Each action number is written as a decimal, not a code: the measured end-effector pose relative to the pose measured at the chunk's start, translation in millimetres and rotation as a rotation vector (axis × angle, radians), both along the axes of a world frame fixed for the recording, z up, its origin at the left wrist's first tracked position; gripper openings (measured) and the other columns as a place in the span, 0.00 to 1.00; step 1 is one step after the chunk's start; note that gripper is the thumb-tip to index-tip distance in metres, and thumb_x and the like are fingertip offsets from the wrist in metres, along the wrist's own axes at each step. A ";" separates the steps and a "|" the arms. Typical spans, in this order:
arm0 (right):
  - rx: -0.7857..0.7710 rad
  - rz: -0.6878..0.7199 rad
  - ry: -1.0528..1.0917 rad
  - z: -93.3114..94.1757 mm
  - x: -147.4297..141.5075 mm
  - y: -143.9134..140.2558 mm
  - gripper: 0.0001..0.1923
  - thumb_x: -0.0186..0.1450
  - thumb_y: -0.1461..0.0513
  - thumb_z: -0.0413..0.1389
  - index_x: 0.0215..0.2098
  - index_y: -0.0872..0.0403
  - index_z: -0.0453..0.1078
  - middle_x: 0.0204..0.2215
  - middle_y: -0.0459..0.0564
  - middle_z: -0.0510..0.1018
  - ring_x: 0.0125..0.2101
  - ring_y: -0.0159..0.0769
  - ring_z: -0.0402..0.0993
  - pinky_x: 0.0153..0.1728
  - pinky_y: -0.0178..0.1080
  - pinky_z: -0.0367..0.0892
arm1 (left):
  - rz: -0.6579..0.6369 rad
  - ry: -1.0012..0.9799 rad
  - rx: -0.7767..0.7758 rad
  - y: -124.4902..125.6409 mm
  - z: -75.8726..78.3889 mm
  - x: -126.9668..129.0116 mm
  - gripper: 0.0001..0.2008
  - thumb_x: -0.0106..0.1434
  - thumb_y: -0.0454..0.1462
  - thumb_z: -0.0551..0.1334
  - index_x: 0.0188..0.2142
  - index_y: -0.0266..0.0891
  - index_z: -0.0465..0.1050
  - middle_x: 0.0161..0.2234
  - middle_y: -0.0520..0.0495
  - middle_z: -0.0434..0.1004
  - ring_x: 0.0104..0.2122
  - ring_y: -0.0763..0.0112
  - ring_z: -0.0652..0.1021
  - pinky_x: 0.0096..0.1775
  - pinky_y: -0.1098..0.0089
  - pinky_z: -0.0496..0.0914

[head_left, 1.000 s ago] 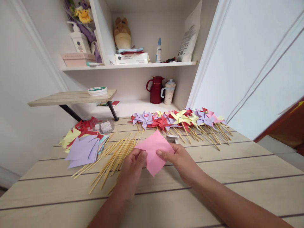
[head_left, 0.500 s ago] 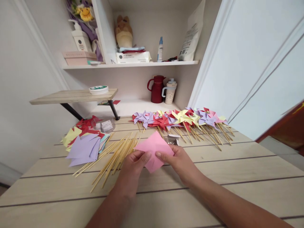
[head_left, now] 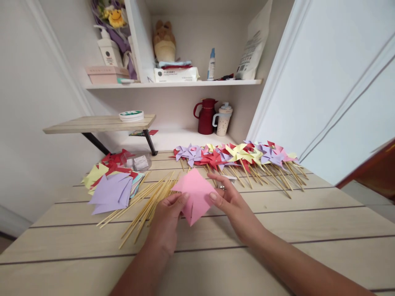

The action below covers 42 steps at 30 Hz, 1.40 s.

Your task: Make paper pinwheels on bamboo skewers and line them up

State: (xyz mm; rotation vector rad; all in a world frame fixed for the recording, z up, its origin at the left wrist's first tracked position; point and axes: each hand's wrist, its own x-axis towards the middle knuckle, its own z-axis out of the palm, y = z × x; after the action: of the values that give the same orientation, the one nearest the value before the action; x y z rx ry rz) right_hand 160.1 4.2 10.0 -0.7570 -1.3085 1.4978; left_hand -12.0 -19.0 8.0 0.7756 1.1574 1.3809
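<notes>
Both of my hands hold a pink paper square (head_left: 195,190) just above the wooden table (head_left: 308,222), turned like a diamond with cuts from its corners. My left hand (head_left: 167,218) pinches its lower left edge with the thumb on top. My right hand (head_left: 230,201) grips its right edge, index finger stretched out behind the sheet. A loose bundle of bamboo skewers (head_left: 147,201) lies just left of my left hand.
A stack of cut purple, yellow and red paper squares (head_left: 111,186) sits at the left. A row of finished paper pinwheels (head_left: 237,155) on sticks lies across the back. A red jug (head_left: 206,116) and a mug (head_left: 222,119) stand under the shelf (head_left: 173,85).
The pink paper has turned and bent a little between my hands, and my right index finger has stretched out behind it. The view has drifted slightly to the left.
</notes>
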 end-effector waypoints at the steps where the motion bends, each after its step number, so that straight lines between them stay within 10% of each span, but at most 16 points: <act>1: 0.029 0.022 -0.010 1.0 0.6 -1.3 0.35 0.65 0.53 0.62 0.65 0.44 0.54 0.41 0.49 0.82 0.41 0.41 0.78 0.48 0.46 0.69 | 0.017 -0.024 0.001 0.9 0.8 -1.9 0.17 0.47 0.47 0.74 0.24 0.35 0.77 0.23 0.51 0.73 0.24 0.75 0.70 0.30 0.72 0.65; 6: 0.431 -0.008 -0.275 -3.1 1.4 -6.1 0.36 0.64 0.65 0.61 0.66 0.40 0.54 0.59 0.52 0.71 0.58 0.43 0.68 0.60 0.49 0.59 | 0.026 -0.134 0.030 2.3 3.7 -7.8 0.17 0.47 0.46 0.75 0.24 0.35 0.76 0.24 0.50 0.74 0.25 0.75 0.70 0.29 0.72 0.66; 11: 0.649 -0.072 -0.430 -10.4 -3.0 -5.4 0.22 0.63 0.70 0.57 0.51 0.43 0.73 0.47 0.48 0.77 0.49 0.40 0.72 0.52 0.42 0.67 | -0.044 -0.150 0.038 -1.0 4.0 -4.6 0.17 0.48 0.47 0.74 0.26 0.35 0.78 0.26 0.48 0.76 0.27 0.74 0.72 0.31 0.72 0.68; 24: 0.447 -0.187 -0.269 -11.0 -2.7 1.8 0.01 0.61 0.61 0.66 0.32 0.47 0.79 0.35 0.47 0.75 0.41 0.40 0.73 0.44 0.41 0.66 | -0.054 -0.008 0.082 -3.3 2.4 -0.1 0.15 0.52 0.46 0.72 0.23 0.36 0.77 0.22 0.53 0.70 0.26 0.75 0.68 0.33 0.72 0.64; 32: 0.321 -0.105 -0.151 -14.1 -4.1 2.9 0.07 0.59 0.59 0.67 0.38 0.44 0.82 0.49 0.50 0.69 0.50 0.43 0.70 0.47 0.43 0.70 | -0.047 -0.056 0.040 -1.7 0.7 2.5 0.15 0.51 0.47 0.73 0.27 0.36 0.79 0.27 0.49 0.76 0.29 0.72 0.71 0.36 0.70 0.65; 42: 0.176 -0.211 -0.091 -14.4 -7.3 4.9 0.06 0.56 0.56 0.69 0.26 0.47 0.80 0.43 0.49 0.72 0.50 0.44 0.68 0.51 0.44 0.64 | -0.040 -0.026 0.078 -3.2 3.2 3.6 0.14 0.53 0.45 0.72 0.23 0.37 0.77 0.23 0.52 0.71 0.28 0.73 0.68 0.34 0.72 0.63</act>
State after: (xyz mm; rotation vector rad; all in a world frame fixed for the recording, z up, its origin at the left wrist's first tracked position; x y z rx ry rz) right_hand 152.8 9.1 -4.4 -0.8283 -1.3635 1.1767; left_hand -8.4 -22.2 11.2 0.8299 1.0677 1.4054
